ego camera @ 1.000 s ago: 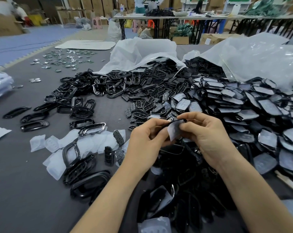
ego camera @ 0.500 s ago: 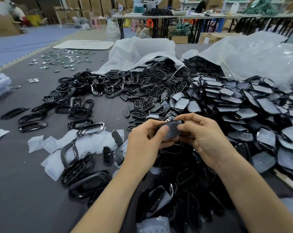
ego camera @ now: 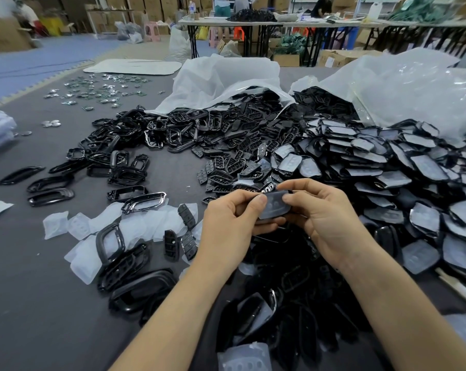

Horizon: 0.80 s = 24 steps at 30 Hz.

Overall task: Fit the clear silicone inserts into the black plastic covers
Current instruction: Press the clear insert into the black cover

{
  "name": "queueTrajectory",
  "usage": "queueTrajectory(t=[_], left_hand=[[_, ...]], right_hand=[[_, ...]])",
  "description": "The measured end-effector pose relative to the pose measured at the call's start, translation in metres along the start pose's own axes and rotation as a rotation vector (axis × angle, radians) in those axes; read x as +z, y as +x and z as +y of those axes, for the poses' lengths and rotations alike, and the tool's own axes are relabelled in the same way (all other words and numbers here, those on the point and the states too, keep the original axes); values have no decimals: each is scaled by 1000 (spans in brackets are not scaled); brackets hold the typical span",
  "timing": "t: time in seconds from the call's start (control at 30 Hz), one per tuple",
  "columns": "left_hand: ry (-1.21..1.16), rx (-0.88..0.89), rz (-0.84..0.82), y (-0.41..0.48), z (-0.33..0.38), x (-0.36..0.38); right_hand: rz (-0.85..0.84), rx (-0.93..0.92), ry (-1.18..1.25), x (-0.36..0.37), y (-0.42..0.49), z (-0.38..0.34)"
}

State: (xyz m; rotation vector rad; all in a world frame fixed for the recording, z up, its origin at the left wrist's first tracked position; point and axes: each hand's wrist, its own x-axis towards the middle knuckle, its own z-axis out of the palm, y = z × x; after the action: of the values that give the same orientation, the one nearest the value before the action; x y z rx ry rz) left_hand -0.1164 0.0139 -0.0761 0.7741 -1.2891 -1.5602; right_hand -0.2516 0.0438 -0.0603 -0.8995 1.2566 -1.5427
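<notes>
So both hands are up over the middle of the counter [ego camera: 39, 290], with one clear silicone insert [ego camera: 274, 206] pinched between them. It's lying face-up on a black cover [ego camera: 282, 220], of which I can only see a dark sliver along the bottom edge. The long axis runs pretty much 9 to 3 o'clock. The left hand [ego camera: 227, 223] has the 9 o'clock end, thumb pad flat on top and fingers curled underneath. The right hand [ego camera: 325, 218] pinches the 3 o'clock end. Neither grip is nearer than the other; the part sits dead between them.

My guess is it's mid-seating: next the thumbs need to press down and work along that 9-to-3 line so the edges tuck in. Can't tell if the far rim is already in.

The finished pile [ego camera: 413, 183] is off at 2 o'clock, spare inserts [ego camera: 135, 226] at 9 o'clock, empty covers [ego camera: 226, 145] at 12.
</notes>
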Motion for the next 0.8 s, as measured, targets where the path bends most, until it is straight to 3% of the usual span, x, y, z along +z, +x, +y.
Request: queueTrajectory(t=[0.23, 0.63, 0.8], left_hand=[[34, 1, 5, -2, 2, 0], [97, 44, 10, -3, -1, 6], [91, 59, 18, -2, 0, 2]], right_hand=[[-20, 8, 17, 1, 0, -1], [85, 28, 15, 3, 1, 4], [28, 3, 62, 4, 0, 4]])
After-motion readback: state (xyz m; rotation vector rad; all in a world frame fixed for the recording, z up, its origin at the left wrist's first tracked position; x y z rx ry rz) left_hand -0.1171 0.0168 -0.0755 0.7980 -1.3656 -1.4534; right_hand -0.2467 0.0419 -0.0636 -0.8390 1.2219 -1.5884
